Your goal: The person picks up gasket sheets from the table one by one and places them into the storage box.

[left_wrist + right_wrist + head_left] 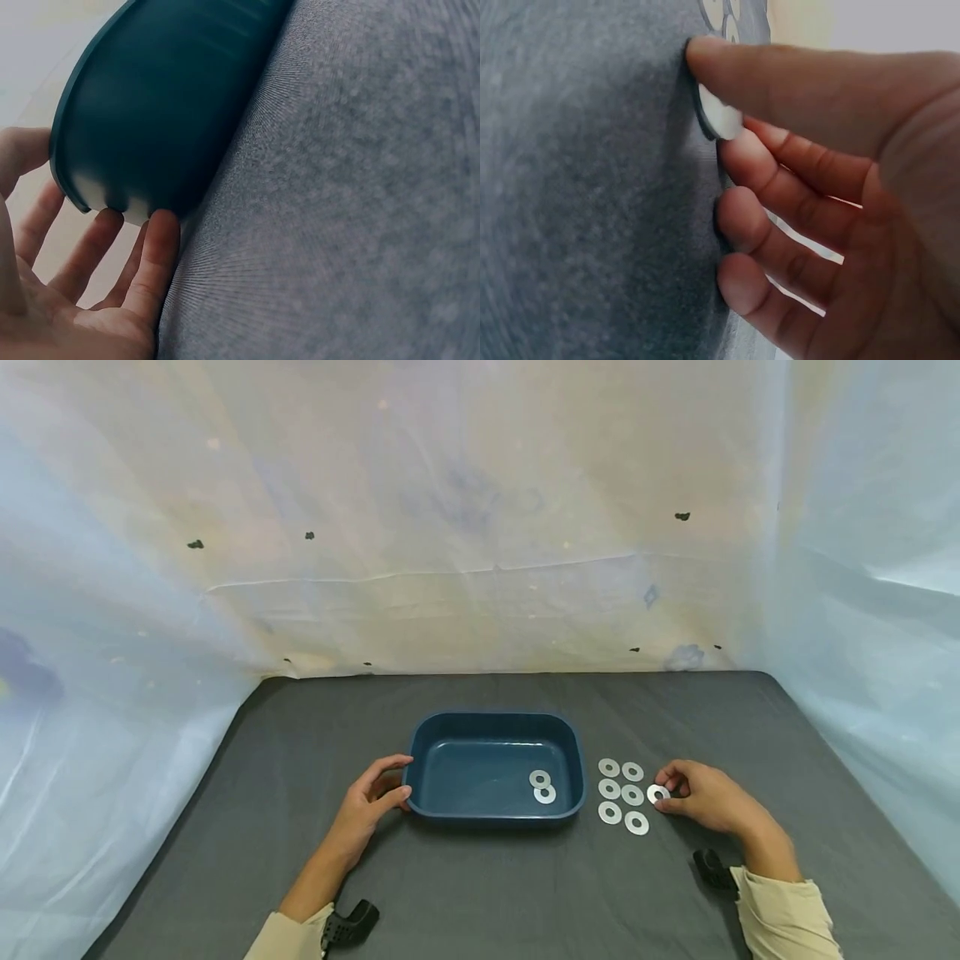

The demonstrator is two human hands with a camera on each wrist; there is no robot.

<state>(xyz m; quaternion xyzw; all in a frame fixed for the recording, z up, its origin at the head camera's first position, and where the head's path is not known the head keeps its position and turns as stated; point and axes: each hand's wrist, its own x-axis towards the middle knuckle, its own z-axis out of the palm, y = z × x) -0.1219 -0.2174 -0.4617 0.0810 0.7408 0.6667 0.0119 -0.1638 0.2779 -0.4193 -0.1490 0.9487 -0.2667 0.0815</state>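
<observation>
A dark blue rectangular tray (495, 817) sits on the grey cloth. Two overlapping flat metal washers (539, 778) lie inside it, toward its right end. My left hand (369, 800) touches the tray's left end; the left wrist view shows its fingertips (162, 225) against the outer wall (142, 127), fairly straight. To the right of the tray, my right hand (705, 793) holds one washer (657, 793) by its edges between thumb and finger, at the cloth. In the right wrist view the thumb partly covers this washer (718, 116).
Several more washers (632, 795) lie flat in two columns between the tray and my right hand. Grey cloth (480, 893) covers the table. Pale plastic sheeting (480, 527) hangs behind it and along both sides.
</observation>
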